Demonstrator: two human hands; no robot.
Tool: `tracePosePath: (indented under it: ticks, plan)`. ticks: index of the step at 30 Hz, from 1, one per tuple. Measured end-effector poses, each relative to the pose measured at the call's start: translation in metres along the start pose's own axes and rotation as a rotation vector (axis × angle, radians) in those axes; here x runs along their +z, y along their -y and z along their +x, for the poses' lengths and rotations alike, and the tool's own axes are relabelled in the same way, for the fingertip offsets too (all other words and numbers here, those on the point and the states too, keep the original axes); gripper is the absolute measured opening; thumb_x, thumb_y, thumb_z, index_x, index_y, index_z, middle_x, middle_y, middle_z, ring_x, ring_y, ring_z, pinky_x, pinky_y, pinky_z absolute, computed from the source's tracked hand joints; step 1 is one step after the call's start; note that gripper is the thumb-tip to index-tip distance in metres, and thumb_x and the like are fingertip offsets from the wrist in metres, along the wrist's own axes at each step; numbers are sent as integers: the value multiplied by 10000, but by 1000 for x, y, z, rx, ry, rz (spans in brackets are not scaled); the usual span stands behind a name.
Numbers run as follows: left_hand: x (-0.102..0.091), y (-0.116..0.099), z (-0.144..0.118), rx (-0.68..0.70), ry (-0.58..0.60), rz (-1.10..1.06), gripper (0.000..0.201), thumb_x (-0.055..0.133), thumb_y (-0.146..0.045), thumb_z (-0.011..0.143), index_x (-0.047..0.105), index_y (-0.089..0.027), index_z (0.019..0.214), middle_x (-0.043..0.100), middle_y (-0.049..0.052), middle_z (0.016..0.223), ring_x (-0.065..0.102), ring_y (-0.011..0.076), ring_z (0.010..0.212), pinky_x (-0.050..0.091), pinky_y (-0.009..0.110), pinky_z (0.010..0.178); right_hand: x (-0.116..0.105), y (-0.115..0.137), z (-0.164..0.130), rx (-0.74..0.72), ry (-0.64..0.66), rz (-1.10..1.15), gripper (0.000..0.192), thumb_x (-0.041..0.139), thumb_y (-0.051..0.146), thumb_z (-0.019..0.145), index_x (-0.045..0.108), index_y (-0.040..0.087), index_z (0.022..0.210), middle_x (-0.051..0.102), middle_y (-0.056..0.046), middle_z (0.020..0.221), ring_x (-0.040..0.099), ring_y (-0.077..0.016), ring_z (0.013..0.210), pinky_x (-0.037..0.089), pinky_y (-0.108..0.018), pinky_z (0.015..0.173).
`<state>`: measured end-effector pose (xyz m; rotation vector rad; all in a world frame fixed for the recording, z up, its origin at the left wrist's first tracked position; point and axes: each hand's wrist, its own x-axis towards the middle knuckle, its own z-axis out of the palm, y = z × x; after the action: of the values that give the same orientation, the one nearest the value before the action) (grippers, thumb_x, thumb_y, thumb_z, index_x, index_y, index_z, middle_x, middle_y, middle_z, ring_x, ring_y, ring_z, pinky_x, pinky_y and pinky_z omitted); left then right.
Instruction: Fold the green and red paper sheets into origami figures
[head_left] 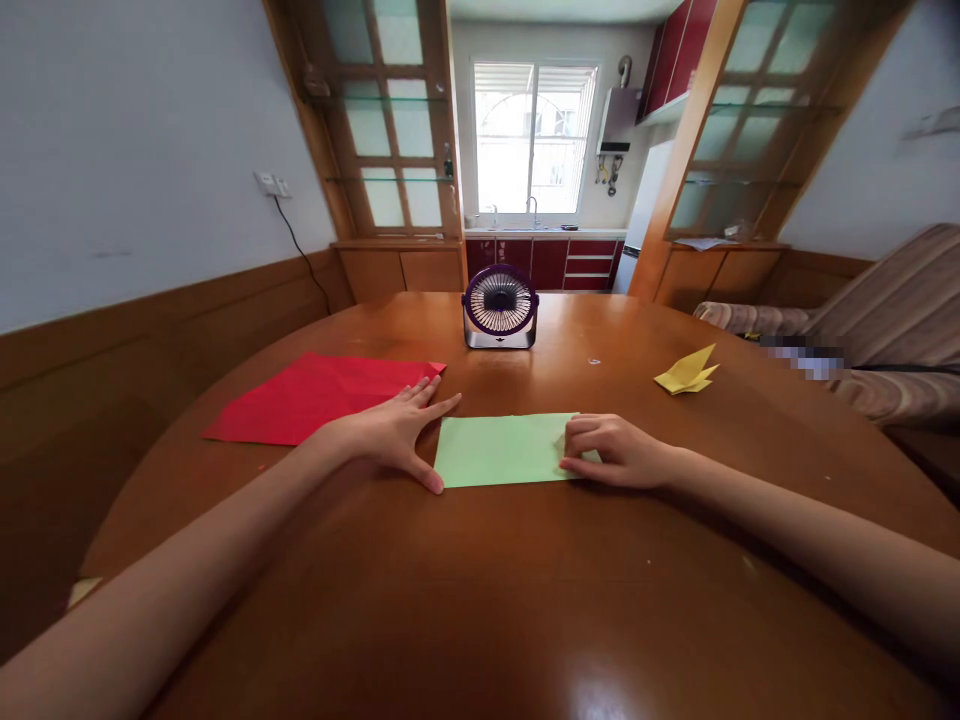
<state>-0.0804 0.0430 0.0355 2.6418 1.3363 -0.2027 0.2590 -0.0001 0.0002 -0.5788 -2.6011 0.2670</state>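
A light green sheet of paper (501, 449) lies flat on the round wooden table (480, 600), folded into a rectangle. My left hand (394, 432) rests flat at the sheet's left edge, fingers spread, thumb touching the near left corner. My right hand (615, 450) presses on the sheet's right end with curled fingers, covering that edge. A red sheet of paper (315, 396) lies just left of my left hand, its corner near my fingertips.
A small purple desk fan (500, 307) stands at the far middle of the table. A folded yellow paper figure (686, 372) lies far right. A striped sofa (885, 330) stands to the right, and wooden wall panelling on the left.
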Motion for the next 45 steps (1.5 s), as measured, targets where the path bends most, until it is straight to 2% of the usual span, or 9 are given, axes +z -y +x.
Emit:
tracePosePath:
  ticks: [3, 5, 9, 15, 23, 31, 35, 40, 45]
  plan:
    - [0, -10, 2, 63, -50, -50, 1166, 672, -754, 629, 130, -267, 1539, -65, 145, 1595, -29, 390, 1458, 226, 538, 1129, 9, -1, 14, 64, -30, -91, 239, 497, 321, 957, 668, 158, 922, 641, -72, 926, 610, -141, 739, 494, -280, 694]
    - [5, -25, 5, 62, -157, -76, 896, 511, -700, 826, 209, -234, 1528, 10, 127, 1603, 7, 326, 1474, 209, 487, 1154, 17, -1, 24, 137, -29, -158, 268, 497, 338, 950, 624, 166, 1112, 612, -97, 1099, 637, -149, 780, 516, -297, 728]
    - [31, -60, 14, 117, -353, -15, 637, 298, -512, 993, 301, -116, 1492, 185, 127, 1583, 146, 230, 1474, 145, 396, 1197, 33, 0, 34, 224, 8, -286, 331, 428, 335, 972, 554, 186, 1239, 572, -114, 1234, 658, -200, 928, 526, -356, 822]
    - [60, -78, 19, 160, -232, -11, 630, 187, -459, 1022, 225, -62, 1510, 161, 139, 1582, 138, 218, 1473, 127, 362, 1204, 37, 5, 35, 201, 27, -381, 355, 370, 313, 991, 575, 138, 1221, 615, -144, 1216, 614, -258, 1049, 486, -435, 901]
    - [62, -74, 22, 135, -218, 13, 652, 151, -496, 1013, 177, -95, 1526, 135, 118, 1590, 115, 206, 1478, 104, 367, 1202, 36, 3, 37, 181, 24, -369, 379, 381, 318, 983, 543, 88, 1237, 594, -172, 1257, 524, -282, 1190, 408, -454, 1027]
    - [59, -73, 22, 138, -211, 25, 683, 149, -538, 1000, 172, -107, 1529, 134, 103, 1593, 120, 213, 1478, 103, 391, 1202, 30, 7, 40, 196, 129, -408, 434, 330, 317, 987, 506, 83, 1307, 544, -188, 1354, 515, -309, 1239, 405, -489, 1030]
    - [57, -72, 20, 129, -204, 37, 737, 145, -584, 985, 164, -86, 1529, 128, 120, 1590, 100, 220, 1481, 87, 400, 1203, 32, 4, 36, 251, 158, -342, 500, 282, 382, 1009, 437, 108, 1397, 446, -172, 1460, 404, -288, 1362, 285, -505, 1132]
    - [52, -67, 10, 89, -187, 37, 814, 176, -682, 940, 170, -126, 1534, 116, 106, 1587, 116, 240, 1479, 81, 433, 1202, 34, -4, 30, 316, 260, -216, 608, 193, 494, 1016, 158, 184, 1538, 178, -94, 1591, 124, -230, 1482, 61, -532, 1199]
    - [54, -68, 8, 48, -197, 53, 833, 217, -695, 925, 177, -128, 1533, 105, 97, 1588, 105, 248, 1480, 67, 445, 1204, 31, -6, 32, 271, 275, -205, 680, 225, 556, 999, 63, 184, 1544, 103, -85, 1597, 62, -218, 1488, -33, -507, 1205]
